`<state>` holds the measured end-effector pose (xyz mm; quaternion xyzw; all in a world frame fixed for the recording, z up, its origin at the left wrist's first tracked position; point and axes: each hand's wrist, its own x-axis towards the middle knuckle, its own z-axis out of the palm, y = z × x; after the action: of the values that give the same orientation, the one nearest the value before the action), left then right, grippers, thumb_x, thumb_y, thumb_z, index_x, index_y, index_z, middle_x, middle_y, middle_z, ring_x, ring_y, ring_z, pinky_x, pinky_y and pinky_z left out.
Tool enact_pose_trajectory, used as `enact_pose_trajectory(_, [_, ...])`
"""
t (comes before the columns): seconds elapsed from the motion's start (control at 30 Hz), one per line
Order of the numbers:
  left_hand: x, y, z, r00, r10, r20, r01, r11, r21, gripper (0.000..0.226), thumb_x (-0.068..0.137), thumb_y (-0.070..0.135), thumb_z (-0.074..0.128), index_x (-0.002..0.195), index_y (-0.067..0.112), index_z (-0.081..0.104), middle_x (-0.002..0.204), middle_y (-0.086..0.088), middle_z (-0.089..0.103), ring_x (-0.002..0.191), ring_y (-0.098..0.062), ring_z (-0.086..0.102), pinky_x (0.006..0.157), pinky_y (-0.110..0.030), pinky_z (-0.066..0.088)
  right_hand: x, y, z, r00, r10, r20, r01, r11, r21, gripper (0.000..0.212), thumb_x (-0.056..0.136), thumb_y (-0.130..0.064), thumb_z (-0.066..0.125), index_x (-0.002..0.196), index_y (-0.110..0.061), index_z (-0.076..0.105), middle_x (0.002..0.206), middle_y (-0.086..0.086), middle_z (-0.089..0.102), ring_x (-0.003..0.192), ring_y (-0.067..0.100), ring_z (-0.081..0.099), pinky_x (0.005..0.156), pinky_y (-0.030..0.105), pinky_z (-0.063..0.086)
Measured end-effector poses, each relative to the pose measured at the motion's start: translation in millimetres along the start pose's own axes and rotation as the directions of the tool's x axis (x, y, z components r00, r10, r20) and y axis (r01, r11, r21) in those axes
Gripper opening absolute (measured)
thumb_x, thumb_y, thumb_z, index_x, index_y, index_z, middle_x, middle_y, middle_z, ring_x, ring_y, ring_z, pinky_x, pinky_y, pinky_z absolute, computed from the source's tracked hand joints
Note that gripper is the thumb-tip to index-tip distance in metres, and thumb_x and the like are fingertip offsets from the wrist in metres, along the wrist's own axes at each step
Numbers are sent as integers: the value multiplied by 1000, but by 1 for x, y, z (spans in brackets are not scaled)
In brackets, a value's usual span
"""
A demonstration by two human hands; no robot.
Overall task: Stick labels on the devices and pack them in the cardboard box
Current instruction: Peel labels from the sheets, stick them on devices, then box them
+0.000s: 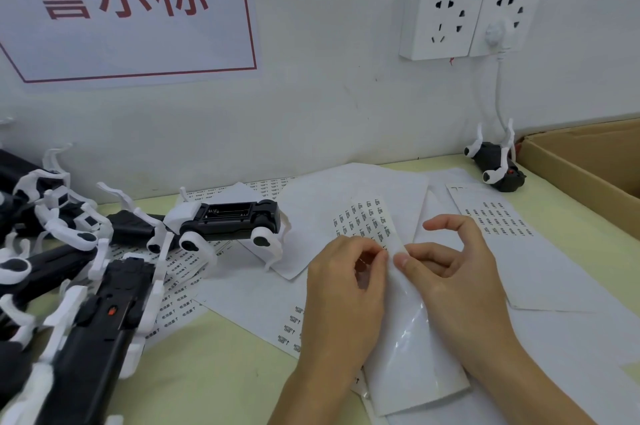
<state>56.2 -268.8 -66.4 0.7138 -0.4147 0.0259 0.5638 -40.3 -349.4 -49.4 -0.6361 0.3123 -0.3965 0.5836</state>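
Note:
A narrow strip of small printed labels (370,216) lies in front of me on the table, its lower end glossy and bare. My left hand (346,286) pinches the strip's edge with curled fingers. My right hand (453,268) pinches the strip from the other side with thumb and forefinger. A black-and-white dog-shaped device (225,220) lies belly-up to the left of my hands. Another device (498,165) lies upside down at the back right, beside the cardboard box (575,165).
Several more black-and-white devices (76,286) are piled at the left. Loose label sheets (498,216) cover the table's middle and right. A wall socket block (464,19) with a white plug and cable hangs above the back right. A red-lettered sign (121,9) is on the wall.

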Motion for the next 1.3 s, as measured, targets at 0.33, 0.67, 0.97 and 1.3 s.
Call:
enact_pose_trajectory(0.33, [7, -1, -8, 893, -411, -185, 361, 898, -252, 16, 93, 16, 67, 78, 22, 70, 71, 13, 68, 63, -2, 60, 57, -12, 45, 4, 6, -5, 994, -83, -77, 57, 953, -299, 42, 84, -11, 76, 103, -40, 52, 90, -15, 68, 86, -5, 64, 64, 4, 44])
enact_pose_trajectory(0.67, [3, 6, -3, 954, -199, -225, 183, 979, -92, 24, 86, 9, 72, 70, 24, 63, 65, 10, 63, 64, -10, 59, 57, -11, 41, -8, 3, 9, 930, -367, -19, 326, 847, -420, 18, 90, -17, 63, 92, -32, 71, 85, -14, 65, 77, 5, 61, 66, 8, 45])
enact_pose_trajectory(0.97, [1, 2, 0, 959, -119, -259, 115, 993, -28, 26, 82, 3, 73, 66, 18, 59, 62, 8, 58, 62, -12, 55, 57, -13, 39, -17, -2, 16, 971, -81, 225, 93, 995, -43, 32, 96, -3, 57, 105, -27, 76, 51, -7, 57, 40, 4, 41, 44, 12, 35])
enact_pose_trajectory(1.3, [2, 3, -2, 974, -64, -219, 41, 993, -111, 15, 85, 11, 66, 81, 22, 74, 76, 13, 67, 71, -13, 63, 59, -18, 48, -16, -5, 13, 965, -38, 261, 29, 999, 38, 38, 95, 1, 56, 111, -26, 76, 63, -7, 56, 47, 3, 46, 50, 11, 38])
